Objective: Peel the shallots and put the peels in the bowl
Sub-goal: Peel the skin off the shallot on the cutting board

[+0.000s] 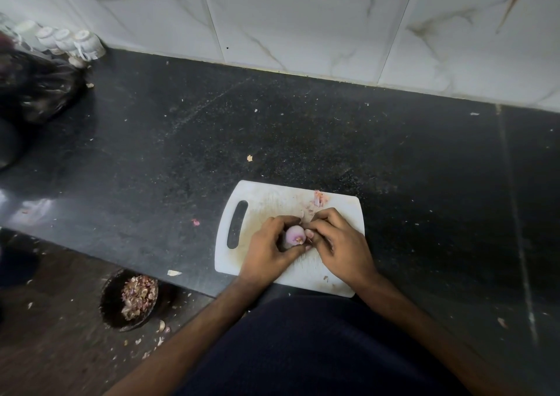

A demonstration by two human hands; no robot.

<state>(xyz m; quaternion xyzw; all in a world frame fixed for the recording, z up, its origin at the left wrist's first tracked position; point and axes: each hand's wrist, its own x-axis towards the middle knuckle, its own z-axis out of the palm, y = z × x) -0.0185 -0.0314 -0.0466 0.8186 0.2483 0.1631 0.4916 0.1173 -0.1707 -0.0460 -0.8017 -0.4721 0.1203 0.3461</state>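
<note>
My left hand [269,244] cups the shallot [293,236] over the cutting board [266,197]; my right hand [339,241] pinches at its skin. The bowl [109,301] sits far down-left of both hands, on the floor — loosened peel could drop short onto the worktop [303,128].

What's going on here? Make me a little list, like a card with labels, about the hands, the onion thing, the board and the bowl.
left hand: cups the shallot from the left, over the board
right hand: fingers pinch at the shallot's right side
shallot: pale purple, root end facing the camera, mostly bare of skin
cutting board: white, handle slot on its left, on the black counter
peel scraps: a few at the board's far edge
bowl: dark, down on the floor to the left, holding a heap of peels
</note>
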